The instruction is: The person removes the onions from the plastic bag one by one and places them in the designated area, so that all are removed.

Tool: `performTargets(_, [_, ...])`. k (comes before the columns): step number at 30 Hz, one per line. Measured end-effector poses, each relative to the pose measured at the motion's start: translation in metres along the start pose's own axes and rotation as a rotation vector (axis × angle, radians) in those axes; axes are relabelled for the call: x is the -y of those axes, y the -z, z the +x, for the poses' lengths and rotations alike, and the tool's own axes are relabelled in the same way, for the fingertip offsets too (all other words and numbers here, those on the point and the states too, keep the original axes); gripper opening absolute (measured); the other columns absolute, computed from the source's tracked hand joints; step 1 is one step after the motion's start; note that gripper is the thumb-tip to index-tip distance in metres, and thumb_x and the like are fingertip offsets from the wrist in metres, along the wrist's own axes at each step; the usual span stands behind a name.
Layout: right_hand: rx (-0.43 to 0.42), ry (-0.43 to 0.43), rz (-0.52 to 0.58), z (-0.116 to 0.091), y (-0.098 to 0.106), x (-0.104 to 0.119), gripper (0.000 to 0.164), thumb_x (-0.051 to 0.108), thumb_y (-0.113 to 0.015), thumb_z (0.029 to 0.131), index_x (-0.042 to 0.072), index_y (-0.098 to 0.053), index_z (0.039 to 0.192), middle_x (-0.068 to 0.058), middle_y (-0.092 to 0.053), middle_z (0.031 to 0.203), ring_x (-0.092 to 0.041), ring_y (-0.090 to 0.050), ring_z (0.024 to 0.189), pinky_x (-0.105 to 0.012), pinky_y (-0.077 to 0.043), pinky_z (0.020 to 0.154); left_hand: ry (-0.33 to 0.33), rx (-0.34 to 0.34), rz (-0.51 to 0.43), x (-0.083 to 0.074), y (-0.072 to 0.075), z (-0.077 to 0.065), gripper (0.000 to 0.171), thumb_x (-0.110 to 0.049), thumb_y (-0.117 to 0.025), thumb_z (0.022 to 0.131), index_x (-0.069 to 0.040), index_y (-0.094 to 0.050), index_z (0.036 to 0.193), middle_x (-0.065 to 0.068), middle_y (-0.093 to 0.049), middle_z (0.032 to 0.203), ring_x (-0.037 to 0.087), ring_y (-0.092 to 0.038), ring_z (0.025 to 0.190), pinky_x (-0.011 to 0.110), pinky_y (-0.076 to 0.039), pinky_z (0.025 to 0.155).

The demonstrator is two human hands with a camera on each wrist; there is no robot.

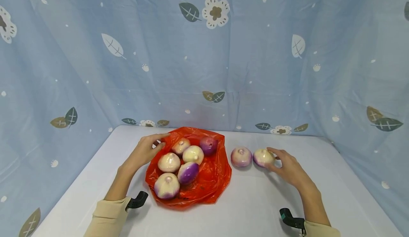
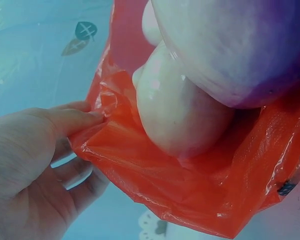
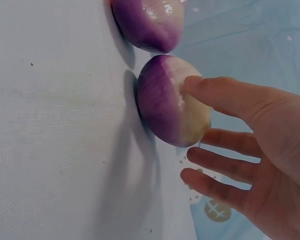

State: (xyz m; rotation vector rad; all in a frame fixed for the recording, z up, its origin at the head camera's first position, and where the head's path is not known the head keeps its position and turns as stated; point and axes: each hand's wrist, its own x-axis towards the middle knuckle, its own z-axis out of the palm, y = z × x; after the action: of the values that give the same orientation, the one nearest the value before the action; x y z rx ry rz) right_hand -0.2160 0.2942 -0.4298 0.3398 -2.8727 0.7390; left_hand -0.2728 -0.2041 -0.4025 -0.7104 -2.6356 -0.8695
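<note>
A red plastic bag [image 1: 207,191] lies spread on the table, its mouth turned up, with several white-and-purple onions [image 1: 167,186] inside. My left hand [image 1: 146,152] is at the bag's far left rim; in the left wrist view its thumb [image 2: 77,120] and fingers pinch the red film. Right of the bag, two onions sit side by side on the table. My right hand [image 1: 289,169] holds the outer onion [image 1: 262,158] between thumb and index finger, while its other fingers are spread behind. The inner onion [image 1: 241,156] stands close beside it, untouched by the hand.
The white table [image 1: 243,208] runs back to a blue patterned curtain [image 1: 255,63], which also hangs at both sides. Black wrist cameras [image 1: 136,200] sit on both forearms above the table.
</note>
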Motion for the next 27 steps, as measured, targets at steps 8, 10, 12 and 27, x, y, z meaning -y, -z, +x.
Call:
performTargets(8, [-0.045,0.012,-0.041,0.0,0.009,0.011,0.058,0.025,-0.073,0.088,0.005,-0.052,0.138,-0.027,-0.059,0.127,-0.043,-0.062,0.108,-0.06,-0.051,0.086,-0.002,-0.003,-0.011,0.0,0.0,0.001,0.039,-0.004,-0.063,0.092,-0.011,-0.064,0.131,0.012,-0.07,0.119,0.021,-0.067,0.084,0.027,-0.055,0.069])
performTargets(10, [-0.055,0.012,-0.044,0.0,0.012,0.015,0.059,0.027,-0.073,0.088,0.006,-0.052,0.139,-0.028,-0.059,0.127,-0.044,-0.062,0.108,-0.06,-0.051,0.085,-0.002,0.0,-0.014,0.0,0.001,0.001,0.039,-0.004,-0.063,0.093,-0.011,-0.064,0.131,0.012,-0.07,0.12,0.021,-0.067,0.084,0.026,-0.055,0.069])
performTargets(12, [-0.06,0.014,-0.052,-0.001,0.014,0.019,0.059,0.028,-0.073,0.088,0.007,-0.052,0.139,-0.027,-0.059,0.127,-0.044,-0.061,0.109,-0.06,-0.051,0.085,-0.002,0.002,-0.013,-0.001,0.001,0.001,0.039,-0.005,-0.063,0.093,-0.011,-0.064,0.131,0.012,-0.07,0.119,0.021,-0.068,0.084,0.026,-0.055,0.069])
performTargets(27, [-0.067,0.064,-0.04,-0.003,0.023,0.058,0.057,0.031,-0.072,0.089,0.014,-0.051,0.14,-0.015,-0.062,0.129,-0.035,-0.064,0.107,-0.057,-0.053,0.086,-0.019,-0.022,0.003,-0.001,0.0,0.0,0.04,-0.001,-0.063,0.092,-0.01,-0.064,0.131,0.011,-0.072,0.11,0.021,-0.068,0.085,0.032,-0.057,0.074])
